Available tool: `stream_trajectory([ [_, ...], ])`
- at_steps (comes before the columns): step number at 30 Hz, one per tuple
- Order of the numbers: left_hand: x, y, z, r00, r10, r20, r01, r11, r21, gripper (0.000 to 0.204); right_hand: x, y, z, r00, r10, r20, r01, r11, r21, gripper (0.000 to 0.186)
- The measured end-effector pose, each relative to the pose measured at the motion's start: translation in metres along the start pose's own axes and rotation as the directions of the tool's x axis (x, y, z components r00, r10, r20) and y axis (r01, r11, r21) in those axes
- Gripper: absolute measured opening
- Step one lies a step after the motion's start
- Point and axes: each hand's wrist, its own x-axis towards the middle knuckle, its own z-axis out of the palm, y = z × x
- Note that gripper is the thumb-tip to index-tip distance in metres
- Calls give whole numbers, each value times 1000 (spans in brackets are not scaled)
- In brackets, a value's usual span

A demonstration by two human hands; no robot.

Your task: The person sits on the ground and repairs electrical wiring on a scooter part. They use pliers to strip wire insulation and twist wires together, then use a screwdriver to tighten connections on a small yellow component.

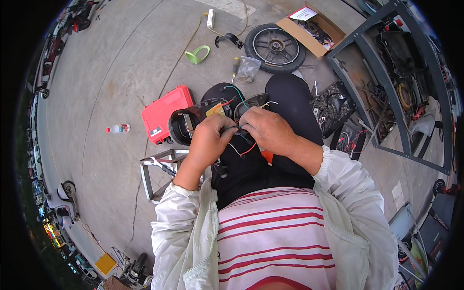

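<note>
My left hand [210,137] and my right hand [268,128] meet over my lap, fingertips pinching a thin dark wire [234,127] between them. Around them lies a black plastic housing [186,126] with an open round end, holding a yellow piece [214,110] and loose wires, among them a green wire [238,92] arching upward and a red wire [249,151] hanging below my fingers. An orange object [267,155] shows between my dark-trousered legs. The wire's ends are hidden by my fingers.
A red case [162,108] and metal frame [145,179] are at left, a bottle [116,128] beyond. Ahead lie a screwdriver [236,65], bag [248,70], wheel [275,34] and cardboard box [326,46]. A steel rack [406,150] and parts tray [333,101] stand at right.
</note>
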Motion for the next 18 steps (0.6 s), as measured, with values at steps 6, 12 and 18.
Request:
stream_trajectory([
  [6, -1, 10, 2, 988, 154, -32, -142, 960, 243, 14, -2, -1, -1, 999, 33, 16, -33, 999, -2, 13],
  [12, -2, 3, 10, 972, 219, -89, -186, 942, 278, 21, 4, 2, -3, 996, 82, 28, -85, 986, 144, 15],
  [18, -5, 1, 19, 964, 199, -178, -140, 944, 297, 47, 15, 0, -7, 960, 230, 161, -262, 941, 215, 25],
])
